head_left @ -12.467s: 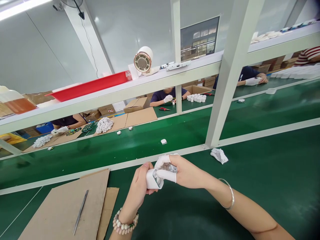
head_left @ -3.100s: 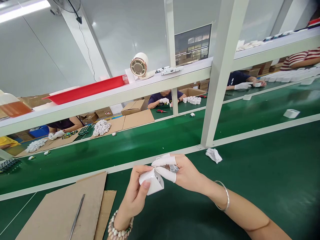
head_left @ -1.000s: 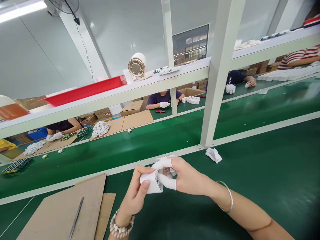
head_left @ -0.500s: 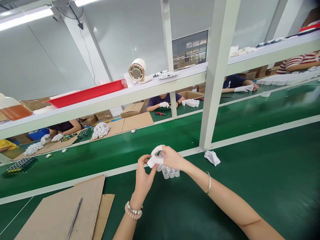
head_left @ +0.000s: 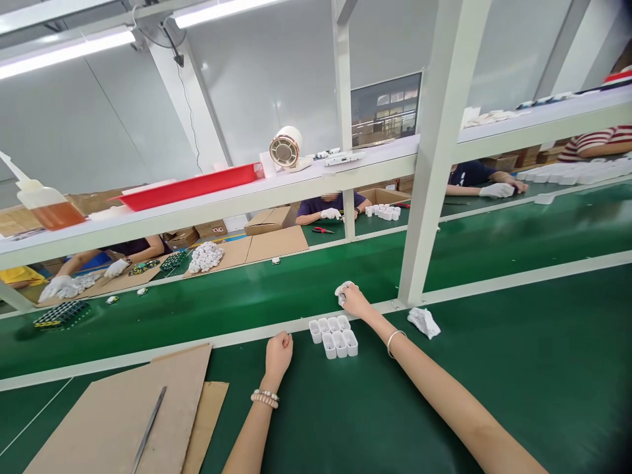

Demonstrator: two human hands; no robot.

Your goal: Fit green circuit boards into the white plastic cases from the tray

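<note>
My right hand [head_left: 356, 301] is stretched forward over the rail and closed on a white glove [head_left: 342, 289], bunched at its fingers. My left hand [head_left: 279, 355] is curled into a loose fist above the green mat, near the rail, with nothing visible in it. Between my hands stand several small white open-topped cups [head_left: 340, 343], grouped in two rows. To the right of my right wrist lies a crumpled white cloth item [head_left: 423, 322] beside the foot of the post.
Cardboard sheets [head_left: 123, 408] with metal tweezers [head_left: 149, 428] lie at the left. A white post [head_left: 432, 164] rises right of centre. The overhead shelf holds a red tray [head_left: 197, 186] and a bottle [head_left: 49, 204]. Other people work beyond the green belt [head_left: 237, 296].
My hands have come apart. The right one has moved forward and right with the white glove; the left has closed and dropped slightly. The cups are now uncovered, and the view has shifted a little.
</note>
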